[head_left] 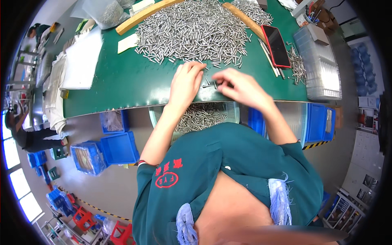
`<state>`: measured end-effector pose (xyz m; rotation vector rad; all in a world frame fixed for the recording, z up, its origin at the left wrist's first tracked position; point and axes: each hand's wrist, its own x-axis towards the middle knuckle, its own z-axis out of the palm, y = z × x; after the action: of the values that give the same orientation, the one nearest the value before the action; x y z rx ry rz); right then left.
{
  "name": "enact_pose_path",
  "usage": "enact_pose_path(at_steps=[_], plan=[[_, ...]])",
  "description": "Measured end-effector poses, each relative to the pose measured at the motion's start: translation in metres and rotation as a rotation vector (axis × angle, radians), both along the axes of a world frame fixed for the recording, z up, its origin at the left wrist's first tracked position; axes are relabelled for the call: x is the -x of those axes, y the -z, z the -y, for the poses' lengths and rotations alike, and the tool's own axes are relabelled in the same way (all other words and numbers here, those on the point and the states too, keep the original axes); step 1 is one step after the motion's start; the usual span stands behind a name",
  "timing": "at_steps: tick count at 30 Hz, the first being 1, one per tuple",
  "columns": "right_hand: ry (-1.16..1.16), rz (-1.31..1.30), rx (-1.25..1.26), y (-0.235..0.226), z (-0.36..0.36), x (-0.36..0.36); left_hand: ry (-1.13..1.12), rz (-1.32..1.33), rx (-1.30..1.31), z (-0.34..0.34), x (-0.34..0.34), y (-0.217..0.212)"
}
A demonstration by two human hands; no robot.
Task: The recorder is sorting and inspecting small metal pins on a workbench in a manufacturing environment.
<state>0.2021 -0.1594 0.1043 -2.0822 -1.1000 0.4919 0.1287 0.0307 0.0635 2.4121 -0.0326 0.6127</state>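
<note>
A large heap of small silvery metal pins covers the far middle of the green table. My left hand rests at the heap's near edge, its fingers curled and pressed together; what they hold, if anything, is hidden. To its right, my right hand hovers over the table, slightly blurred, with thumb and index finger bent and a gap between them. Several loose pins lie between the two hands. Below the table edge, a pale green basket holds more pins.
Two wooden bars flank the heap. A phone with a red edge, white sticks and clear plastic trays are on the right. White sheets lie left. Blue bins stand on the floor; a person is far left.
</note>
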Motion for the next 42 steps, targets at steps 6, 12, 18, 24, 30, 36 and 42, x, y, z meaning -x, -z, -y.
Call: enact_pose_path(at_steps=[6,12,18,24,30,36,42], plan=[[0.144,0.256,0.001,0.023,-0.005,0.027,-0.017,-0.103,-0.229,-0.002,-0.013,-0.002],[0.18,0.311,-0.003,0.024,-0.005,0.027,-0.07,-0.158,-0.216,0.004,0.008,-0.003],[0.192,0.254,-0.004,0.026,-0.01,0.029,-0.045,-0.153,-0.197,0.012,0.026,-0.004],[0.224,0.185,-0.023,0.023,-0.011,0.029,-0.051,-0.129,-0.171,0.011,0.029,0.001],[0.243,0.211,-0.089,0.022,-0.016,0.027,-0.027,0.003,-0.2,0.015,0.03,-0.005],[0.395,-0.178,-0.395,0.02,-0.011,0.012,-0.009,0.074,-0.231,0.013,0.03,-0.011],[0.249,-0.21,-0.121,-0.027,0.061,-0.029,-0.12,0.01,-0.222,-0.006,0.031,-0.003]])
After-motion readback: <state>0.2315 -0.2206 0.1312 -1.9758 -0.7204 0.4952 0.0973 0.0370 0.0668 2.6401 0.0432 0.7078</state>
